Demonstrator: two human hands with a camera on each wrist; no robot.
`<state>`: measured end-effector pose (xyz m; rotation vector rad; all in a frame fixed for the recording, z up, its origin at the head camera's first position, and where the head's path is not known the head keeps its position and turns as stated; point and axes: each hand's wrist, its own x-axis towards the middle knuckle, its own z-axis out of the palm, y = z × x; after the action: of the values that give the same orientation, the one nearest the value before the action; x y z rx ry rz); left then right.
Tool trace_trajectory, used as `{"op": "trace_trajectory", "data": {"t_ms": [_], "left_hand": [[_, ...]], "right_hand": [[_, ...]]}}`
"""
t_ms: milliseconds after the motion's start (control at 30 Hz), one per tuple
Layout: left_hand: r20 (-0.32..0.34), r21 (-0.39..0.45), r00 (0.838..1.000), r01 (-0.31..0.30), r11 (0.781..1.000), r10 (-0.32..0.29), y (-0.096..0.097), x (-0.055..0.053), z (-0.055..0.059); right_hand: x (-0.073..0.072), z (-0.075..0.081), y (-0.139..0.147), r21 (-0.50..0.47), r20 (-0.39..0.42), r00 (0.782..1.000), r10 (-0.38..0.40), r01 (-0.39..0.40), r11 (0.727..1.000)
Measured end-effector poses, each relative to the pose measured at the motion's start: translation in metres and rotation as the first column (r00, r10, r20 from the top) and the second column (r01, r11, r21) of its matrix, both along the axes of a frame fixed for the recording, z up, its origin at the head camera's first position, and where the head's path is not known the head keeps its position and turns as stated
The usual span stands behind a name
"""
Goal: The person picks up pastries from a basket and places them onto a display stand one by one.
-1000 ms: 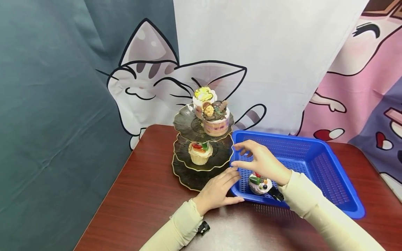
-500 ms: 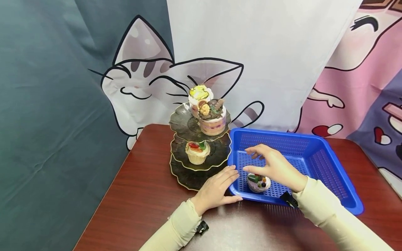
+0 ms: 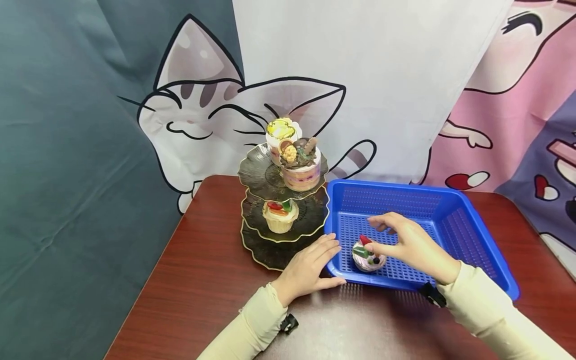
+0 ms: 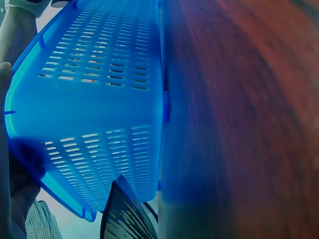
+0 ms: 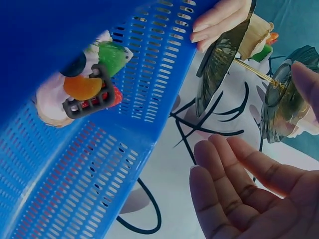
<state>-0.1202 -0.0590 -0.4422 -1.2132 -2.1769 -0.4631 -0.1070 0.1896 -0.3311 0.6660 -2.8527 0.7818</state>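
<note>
My left hand (image 3: 308,268) rests on the near left corner of a blue plastic basket (image 3: 489,235), fingers fairly straight along the rim. In the left wrist view its fingers (image 4: 19,201) lie at the edge of the slotted basket wall (image 4: 94,112). Over the basket hovers my right hand (image 3: 416,248), thumb and fingers apart with nothing between them. Just left of its thumb, a fruit-topped cupcake (image 3: 365,261) sits on the basket floor. The right wrist view shows that cupcake (image 5: 55,102) with green, orange and red toppings, apart from the loosely bent fingers (image 5: 204,191).
Left of the basket stands a three-tier dark plate stand (image 3: 310,217) with gold rims. Its top tier bears a chocolate-topped dessert cup (image 3: 301,175) and a yellow-topped one (image 3: 282,131); a cupcake (image 3: 280,220) sits on the middle tier. Printed curtains hang behind the wooden table (image 3: 189,280).
My right hand has moved right, away from the stand's side and farther over the basket, uncovering the cupcake there. My left hand stays at the basket corner. The head view has shifted slightly.
</note>
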Motion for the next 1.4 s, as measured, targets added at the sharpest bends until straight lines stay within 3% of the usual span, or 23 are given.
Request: {"op": "trace_trajectory", "data": {"t_ms": [233,467,833,1100,1400], "left_hand": [[0.006,0.012,1.0,0.001,1.0,-0.002,0.0,-0.001,0.0],[0.013,0.015,1.0,0.005,1.0,-0.005,0.0,-0.002,-0.002],[0.027,0.025,1.0,0.008,1.0,-0.009,0.001,-0.003,-0.002],[0.025,0.018,1.0,0.003,1.0,-0.003,0.001,-0.003,-0.002],[0.037,0.009,0.999,-0.005,1.0,0.004,0.0,-0.003,-0.004]], "right_hand": [[0.005,-0.003,0.006,0.034,0.009,1.0,-0.017,0.016,0.999],[0.008,-0.02,0.013,0.09,-0.017,0.999,-0.052,0.053,0.995],[0.0,-0.044,0.02,0.113,-0.02,0.998,-0.063,0.065,0.991],[-0.005,-0.054,0.022,0.13,0.012,0.996,-0.089,0.087,0.988],[-0.01,-0.065,0.021,0.184,-0.008,0.996,-0.088,0.088,0.979]]}}
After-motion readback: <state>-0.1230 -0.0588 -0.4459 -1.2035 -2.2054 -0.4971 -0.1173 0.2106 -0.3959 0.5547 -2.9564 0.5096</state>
